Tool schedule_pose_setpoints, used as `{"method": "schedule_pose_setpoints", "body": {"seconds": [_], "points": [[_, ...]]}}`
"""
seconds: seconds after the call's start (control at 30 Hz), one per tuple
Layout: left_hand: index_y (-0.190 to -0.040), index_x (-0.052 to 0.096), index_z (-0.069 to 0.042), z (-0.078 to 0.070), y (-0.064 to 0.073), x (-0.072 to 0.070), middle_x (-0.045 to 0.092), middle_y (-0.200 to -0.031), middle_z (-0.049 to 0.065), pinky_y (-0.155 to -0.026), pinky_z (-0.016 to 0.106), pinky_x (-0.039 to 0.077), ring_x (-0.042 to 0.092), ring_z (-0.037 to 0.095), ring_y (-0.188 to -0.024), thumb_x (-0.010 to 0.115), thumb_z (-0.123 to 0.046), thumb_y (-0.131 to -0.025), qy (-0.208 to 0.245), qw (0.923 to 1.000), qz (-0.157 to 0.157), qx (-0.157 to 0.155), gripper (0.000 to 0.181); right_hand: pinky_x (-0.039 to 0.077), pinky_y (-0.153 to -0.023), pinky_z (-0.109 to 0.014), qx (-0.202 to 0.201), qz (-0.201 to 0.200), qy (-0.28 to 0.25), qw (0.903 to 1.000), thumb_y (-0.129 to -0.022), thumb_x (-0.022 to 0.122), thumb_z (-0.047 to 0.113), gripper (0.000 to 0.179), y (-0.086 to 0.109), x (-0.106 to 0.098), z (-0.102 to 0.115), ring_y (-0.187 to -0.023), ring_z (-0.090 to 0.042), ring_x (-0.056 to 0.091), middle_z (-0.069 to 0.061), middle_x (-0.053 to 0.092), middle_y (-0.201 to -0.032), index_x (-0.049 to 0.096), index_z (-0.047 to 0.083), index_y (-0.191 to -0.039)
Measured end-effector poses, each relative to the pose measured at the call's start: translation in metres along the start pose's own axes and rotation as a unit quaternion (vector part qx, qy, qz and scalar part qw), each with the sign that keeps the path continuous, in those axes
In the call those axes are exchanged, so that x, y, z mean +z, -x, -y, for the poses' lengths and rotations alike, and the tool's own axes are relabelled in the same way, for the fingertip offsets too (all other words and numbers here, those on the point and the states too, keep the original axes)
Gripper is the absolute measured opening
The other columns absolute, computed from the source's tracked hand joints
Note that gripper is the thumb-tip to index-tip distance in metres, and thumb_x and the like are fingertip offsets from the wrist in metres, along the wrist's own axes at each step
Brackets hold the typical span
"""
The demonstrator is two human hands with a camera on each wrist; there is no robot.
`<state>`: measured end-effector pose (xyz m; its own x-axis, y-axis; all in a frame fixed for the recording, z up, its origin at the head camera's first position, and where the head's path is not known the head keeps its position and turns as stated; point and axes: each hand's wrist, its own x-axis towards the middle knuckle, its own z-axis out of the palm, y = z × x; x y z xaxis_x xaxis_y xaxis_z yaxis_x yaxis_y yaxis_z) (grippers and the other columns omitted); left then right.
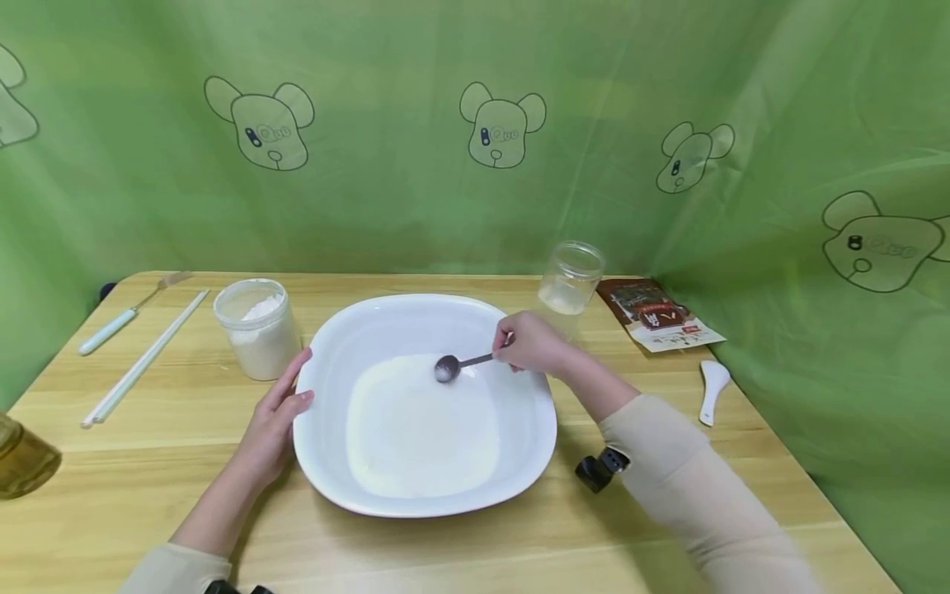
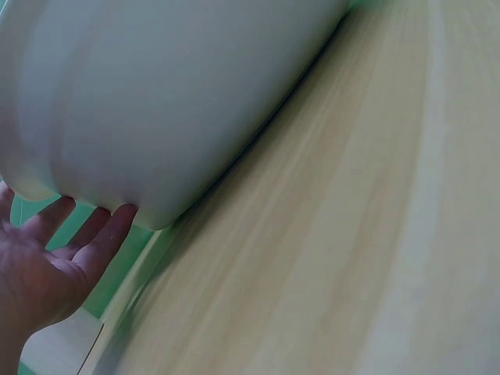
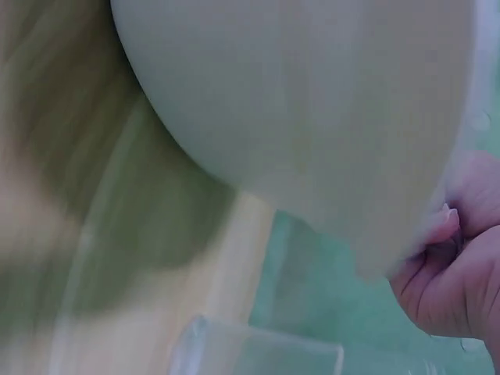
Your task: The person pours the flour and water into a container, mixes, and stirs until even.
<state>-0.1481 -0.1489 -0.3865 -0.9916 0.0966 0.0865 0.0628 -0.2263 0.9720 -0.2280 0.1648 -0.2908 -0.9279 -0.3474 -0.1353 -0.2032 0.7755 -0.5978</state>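
Note:
A large white basin (image 1: pixel 425 304) stands on the table with a smooth white layer inside; whether it is liquid or powder I cannot tell. My left hand (image 1: pixel 270 421) holds the basin's left side, thumb at the rim. In the left wrist view, the left hand's fingers (image 2: pixel 109 234) touch the outer wall. My right hand (image 1: pixel 533 342) pinches the handle of a small dark spoon (image 1: pixel 448 369) over the basin's right rim. Something white lies in the spoon's bowl, close above the white layer. In the right wrist view, the basin wall hides the spoon beside my right hand (image 3: pixel 461 266).
Left of the basin stand a jar of white powder (image 1: pixel 260 334), white chopsticks (image 1: pixel 148 356) and a light-blue-handled fork (image 1: pixel 111 330). An amber container (image 1: pixel 25 462) is cut off at the left edge. Behind right are a clear jar (image 1: pixel 571 276), a brown packet (image 1: pixel 656 313) and a white spoon (image 1: pixel 713 388).

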Motion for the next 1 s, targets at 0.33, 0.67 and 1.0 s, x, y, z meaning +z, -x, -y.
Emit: {"method": "schedule_pose_setpoints", "body": {"seconds": [0.33, 0.67, 1.0], "points": [[-0.137, 0.027, -0.02, 0.001, 0.0, -0.001, 0.019, -0.138, 0.013, -0.07, 0.027, 0.049, 0.052, 0.009, -0.092, 0.044, -0.012, -0.089, 0.001, 1.0, 0.0, 0.0, 0.051, 0.03, -0.038, -0.019, -0.001, 0.009, -0.079, 0.9968, -0.075, 0.058, 0.0, 0.006, -0.013, 0.044, 0.02, -0.041, -0.011, 0.043, -0.003, 0.049, -0.046, 0.057, 0.004, -0.07], [-0.137, 0.026, -0.018, 0.002, 0.0, -0.002, 0.012, -0.142, 0.012, -0.077, 0.023, 0.045, 0.047, 0.006, -0.1, 0.043, -0.013, -0.089, -0.006, 0.9999, 0.005, 0.011, 0.051, 0.024, -0.034, -0.017, -0.005, 0.127, -0.133, 0.9829, -0.077, 0.06, 0.0, 0.006, 0.003, 0.062, 0.035, -0.036, -0.01, 0.033, -0.006, 0.048, -0.046, 0.058, 0.002, -0.072], [-0.137, 0.026, -0.02, 0.001, -0.001, -0.002, 0.016, -0.14, 0.013, -0.071, 0.026, 0.049, 0.051, 0.008, -0.094, 0.044, -0.014, -0.089, 0.001, 1.0, 0.003, -0.005, 0.052, 0.027, -0.036, -0.016, -0.058, 0.226, -0.057, 0.9707, -0.075, 0.059, -0.003, 0.009, 0.031, 0.034, 0.027, -0.038, -0.009, 0.036, -0.003, 0.047, -0.045, 0.058, 0.005, -0.069]]}}
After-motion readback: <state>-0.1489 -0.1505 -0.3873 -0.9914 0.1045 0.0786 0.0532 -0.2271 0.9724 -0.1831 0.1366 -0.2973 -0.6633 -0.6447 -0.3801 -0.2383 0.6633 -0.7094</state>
